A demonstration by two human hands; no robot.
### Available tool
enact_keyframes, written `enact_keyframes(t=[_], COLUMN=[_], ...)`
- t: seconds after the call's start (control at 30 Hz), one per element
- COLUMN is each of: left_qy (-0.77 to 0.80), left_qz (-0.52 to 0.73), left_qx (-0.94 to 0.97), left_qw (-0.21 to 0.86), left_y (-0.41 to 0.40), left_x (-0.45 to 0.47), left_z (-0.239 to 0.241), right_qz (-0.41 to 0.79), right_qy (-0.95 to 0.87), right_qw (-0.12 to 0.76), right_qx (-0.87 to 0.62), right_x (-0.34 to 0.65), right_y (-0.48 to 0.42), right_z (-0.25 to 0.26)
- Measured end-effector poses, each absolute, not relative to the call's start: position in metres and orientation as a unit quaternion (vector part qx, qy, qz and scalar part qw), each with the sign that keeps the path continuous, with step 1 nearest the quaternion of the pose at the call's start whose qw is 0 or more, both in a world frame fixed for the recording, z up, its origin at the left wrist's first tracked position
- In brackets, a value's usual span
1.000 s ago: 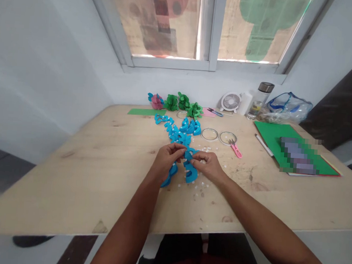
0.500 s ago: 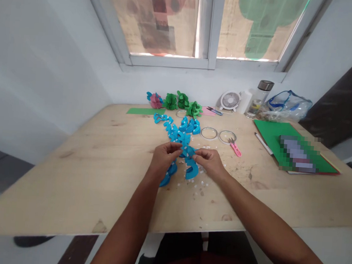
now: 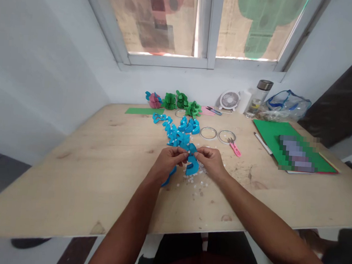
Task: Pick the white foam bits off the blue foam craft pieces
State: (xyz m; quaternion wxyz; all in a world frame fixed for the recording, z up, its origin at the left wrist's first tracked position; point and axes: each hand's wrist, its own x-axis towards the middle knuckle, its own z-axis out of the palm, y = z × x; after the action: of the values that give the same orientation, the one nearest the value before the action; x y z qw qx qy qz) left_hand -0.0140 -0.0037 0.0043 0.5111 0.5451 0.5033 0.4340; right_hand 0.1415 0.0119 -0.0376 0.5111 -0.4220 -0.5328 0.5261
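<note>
Between my hands, over the middle of the table, is a blue paper cutout (image 3: 192, 149) with curved edges. My left hand (image 3: 171, 158) pinches its left side, and my right hand (image 3: 210, 159) pinches its right side. Right below them lies a curved blue paper piece (image 3: 192, 168); whether it is joined to the held one I cannot tell. Another blue piece (image 3: 168, 177) is partly covered by my left hand. Just beyond my fingers spreads a pile of blue paper cutouts (image 3: 178, 136) with small white squares on them. White paper bits (image 3: 201, 185) are scattered near my right hand.
Rolls of tape (image 3: 208, 133) and pink thread snips (image 3: 235, 149) lie right of the pile. Green paper flowers (image 3: 170, 101), a small fan (image 3: 229, 100) and a bottle (image 3: 259, 98) stand along the wall. Green sheets (image 3: 275, 135) with a blurred object lie at the right.
My left hand has shifted right, closer to my right hand. The held blue cutout has turned and now stands more upright between my fingers. A person's leg has appeared at the lower right.
</note>
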Motion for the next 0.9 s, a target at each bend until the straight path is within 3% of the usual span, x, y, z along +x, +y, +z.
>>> enact_keyframes(t=[0.23,0.5,0.9], left_qy=[0.516,0.473,0.513], left_qz=[0.481,0.455,0.465], left_qx=[0.506,0.499,0.522], left_qw=[0.496,0.565,0.498], left_y=[0.001,-0.002,-0.006], left_x=[-0.029,-0.024,-0.007], left_z=[0.006,0.002,0.001], right_qz=[0.544,0.549,0.565], right_qy=[-0.494,-0.475,-0.453], right_qw=[0.532,0.539,0.544], right_qx=[-0.42,-0.427,-0.424], right_x=[0.142,0.141,0.14], right_y=[0.013,0.017,0.014], right_z=[-0.037,-0.04,-0.034])
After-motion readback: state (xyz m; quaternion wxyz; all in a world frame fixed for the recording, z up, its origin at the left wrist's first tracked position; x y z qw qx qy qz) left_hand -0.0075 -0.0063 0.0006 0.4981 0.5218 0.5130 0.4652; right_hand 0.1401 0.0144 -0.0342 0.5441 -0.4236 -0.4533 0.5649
